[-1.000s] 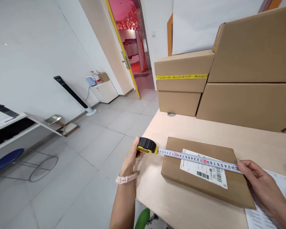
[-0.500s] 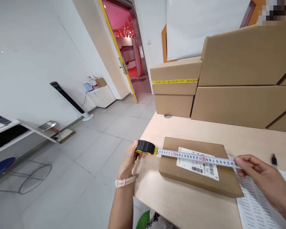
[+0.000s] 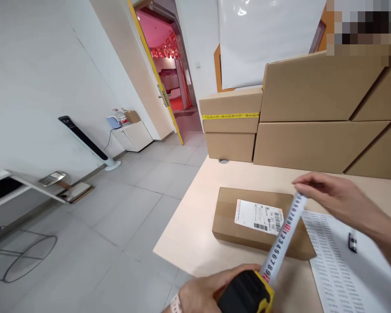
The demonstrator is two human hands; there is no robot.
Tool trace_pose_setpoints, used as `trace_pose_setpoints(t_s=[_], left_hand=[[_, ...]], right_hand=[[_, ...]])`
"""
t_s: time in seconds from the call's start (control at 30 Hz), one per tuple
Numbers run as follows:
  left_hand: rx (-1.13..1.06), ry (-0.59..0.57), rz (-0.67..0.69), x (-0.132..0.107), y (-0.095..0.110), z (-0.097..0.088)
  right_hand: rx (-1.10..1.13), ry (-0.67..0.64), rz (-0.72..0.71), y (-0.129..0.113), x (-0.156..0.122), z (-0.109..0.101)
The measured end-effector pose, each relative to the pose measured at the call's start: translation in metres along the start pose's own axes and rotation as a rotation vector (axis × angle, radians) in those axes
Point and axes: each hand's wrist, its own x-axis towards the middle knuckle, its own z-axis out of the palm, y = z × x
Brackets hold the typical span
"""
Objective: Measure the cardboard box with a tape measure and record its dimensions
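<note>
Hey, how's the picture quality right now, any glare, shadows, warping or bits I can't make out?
In the head view, small glare spots top the white wall sheet; a soft shadow crosses the printed paper below the right hand; the door and tower fan lean; a pixelated patch covers the top right corner; the label's smallest print is unreadable.

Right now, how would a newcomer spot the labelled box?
Start from the pale table, with large cartons stacked along its far side. Nearer the viewer lies a low brown box, a measuring tape passing over it. Unlike those cartons, it shows a white label.
</note>
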Motion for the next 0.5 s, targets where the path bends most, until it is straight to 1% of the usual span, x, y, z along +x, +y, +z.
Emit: trace_pose_setpoints(t_s=[0.07, 0.13, 0.23, 0.3, 0.4, 0.43, 0.5], left_hand=[[-0.025, -0.013, -0.023, 0.012, -0.013, 0.004], [-0.04, -0.004, -0.025, 0.022, -0.022, 0.005], [-0.043, 0.036, -0.003, 0.033, -0.027, 0.006], [-0.044, 0.086, 0.029, 0.037, -0.027, 0.009], [-0.028, 0.168, 0.054, 0.041, -0.028, 0.012], [-0.021, 0.179, 0.052, 0.043, -0.029, 0.012], [-0.019, 0.162, 0.05, 0.045, -0.034, 0.009]], right_hand=[[0.094, -0.067, 0.001, 0.008, 0.017, 0.028], [0.19, -0.114, -0.015, 0.021, 0.031, 0.053], [0.233, -0.177, -0.008, 0.041, 0.046, 0.079], [0.219, -0.218, -0.008, 0.048, 0.051, 0.089], [0.186, -0.269, -0.001, 0.052, 0.054, 0.097], [0.179, -0.282, 0.002, 0.053, 0.055, 0.098], [0.179, -0.301, 0.008, 0.052, 0.055, 0.098]])
